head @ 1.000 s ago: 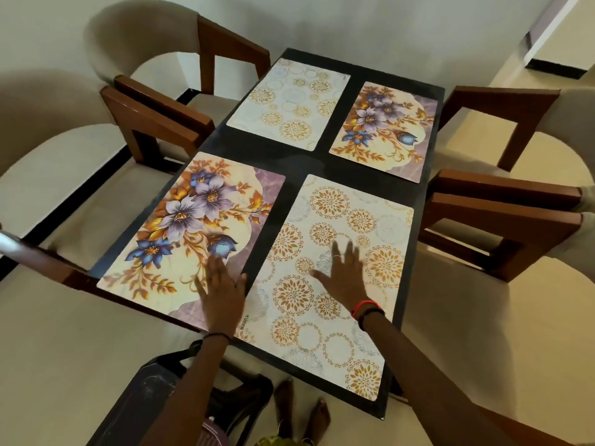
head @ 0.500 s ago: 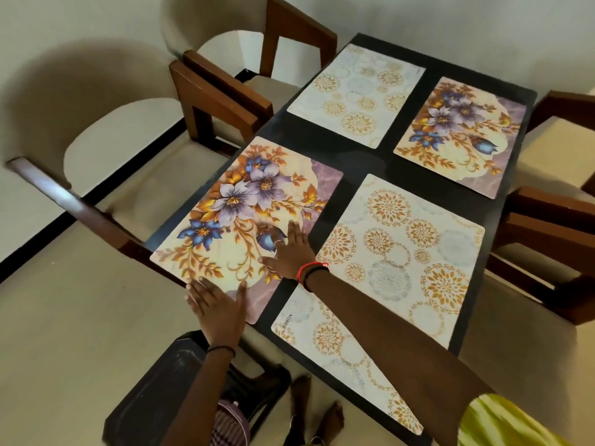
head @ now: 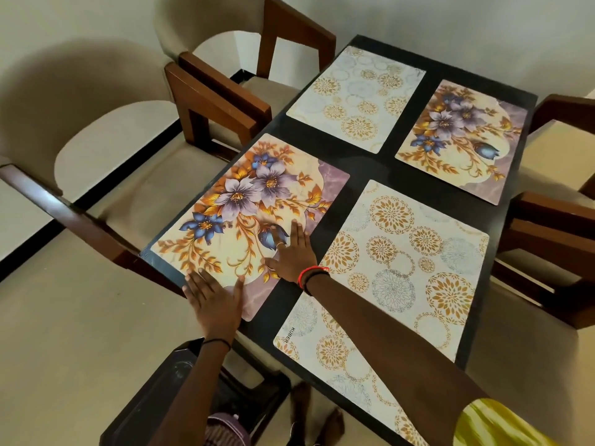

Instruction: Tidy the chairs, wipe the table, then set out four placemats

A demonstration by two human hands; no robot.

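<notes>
Left hand [head: 215, 304] flat, fingers spread, pressing near corner of floral mat [head: 244, 217]. Right hand [head: 294, 257] flat too, fingers straight, by same mat's right edge; nothing gripped. Circle mat [head: 396, 275] just beside, right. Beyond: second circle mat [head: 357, 98], second floral mat [head: 460, 140], all on table [head: 370, 165]. Chairs [head: 222, 91] either side.

We see a thin black band [head: 216, 341] around the wrist of the left hand [head: 214, 300]. The right hand [head: 294, 257] wears a slim ring [head: 279, 244] on one finger, and its wrist carries a red thread [head: 317, 269] beside a black cord [head: 313, 279]. A shiny yellow-green sleeve [head: 492, 424] covers our right upper arm. Lower down show striped cloth [head: 225, 429] and bare feet [head: 331, 423].
</notes>
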